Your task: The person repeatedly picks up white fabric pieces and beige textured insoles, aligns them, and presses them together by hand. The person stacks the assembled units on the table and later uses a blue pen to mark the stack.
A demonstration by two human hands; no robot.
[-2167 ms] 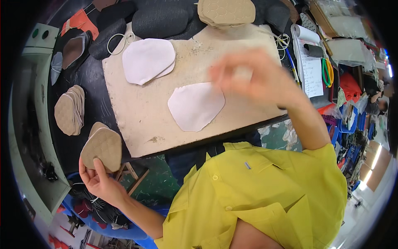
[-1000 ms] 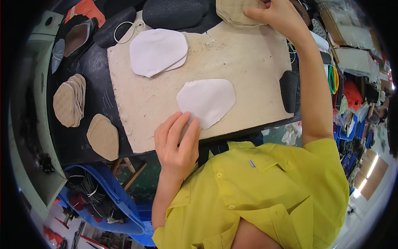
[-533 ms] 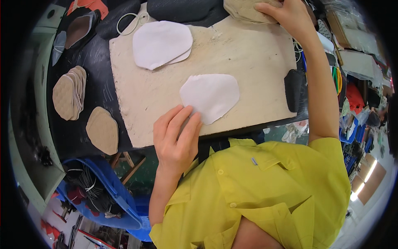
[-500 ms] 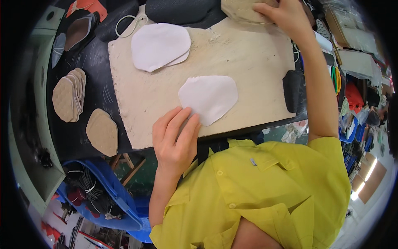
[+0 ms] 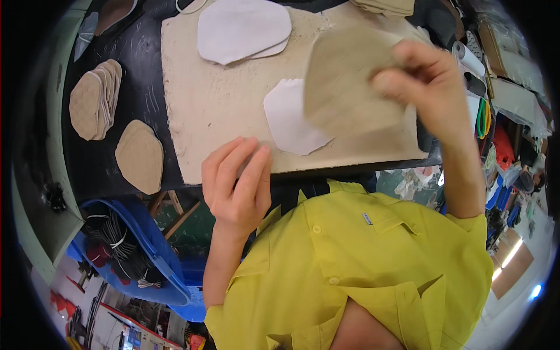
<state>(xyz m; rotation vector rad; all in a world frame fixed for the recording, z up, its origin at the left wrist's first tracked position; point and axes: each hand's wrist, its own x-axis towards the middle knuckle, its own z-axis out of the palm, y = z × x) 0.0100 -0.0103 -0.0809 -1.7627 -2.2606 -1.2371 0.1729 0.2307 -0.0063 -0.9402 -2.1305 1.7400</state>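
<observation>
A tan rounded fabric piece [image 5: 344, 81] is pinched in my right hand [image 5: 429, 87], held above the work board and blurred by motion. Beneath it, partly covered, lies a white fabric piece [image 5: 286, 116] of similar outline. My left hand [image 5: 236, 181] rests at the front edge of the board with its fingers stretched out, close to the white piece and holding nothing. Farther back is a small pile of white pieces [image 5: 242, 29]. At the top right, a stack of tan pieces [image 5: 388, 6] is cut off by the picture edge.
The beige board [image 5: 192, 116] lies on a black table [image 5: 140, 87]. On the table's left sit a fanned stack of tan pieces [image 5: 87, 108] and a lower tan pile [image 5: 140, 157]. A blue tub [image 5: 163, 268] with dark cords stands below left. Clutter fills the right side.
My right hand has come from the tan stack at the back toward me, bringing one tan piece over the white piece. My left hand has drawn off the white piece. The whole view has shifted.
</observation>
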